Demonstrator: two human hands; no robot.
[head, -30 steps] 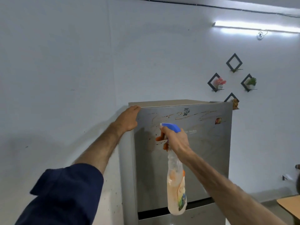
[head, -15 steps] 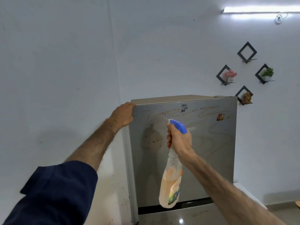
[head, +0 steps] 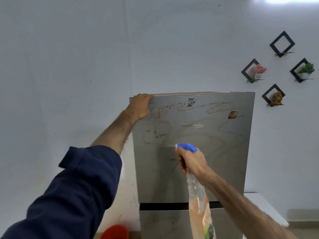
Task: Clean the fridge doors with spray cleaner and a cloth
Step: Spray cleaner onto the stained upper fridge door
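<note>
A silver fridge stands against the white wall, and its upper door (head: 215,152) is streaked with brown-red smears and carries two small stickers. The lower door (head: 164,223) begins below a dark gap. My left hand (head: 140,107) grips the upper door's top left corner. My right hand (head: 193,163) holds a clear spray bottle (head: 200,207) with a blue trigger head, its nozzle aimed left at the door's middle. A faint mist shows at the nozzle. No cloth is in view.
Diamond-shaped black wall shelves (head: 253,71) with small plants and a figurine hang to the fridge's right. A white surface (head: 265,209) juts out at the lower right beside the fridge. A blurred red round object (head: 114,232) sits at the bottom edge, left of the fridge.
My right hand has carried the spray bottle lower and to the right, from the upper left of the door to its middle. My left hand stays on the top corner. The view has tilted down.
</note>
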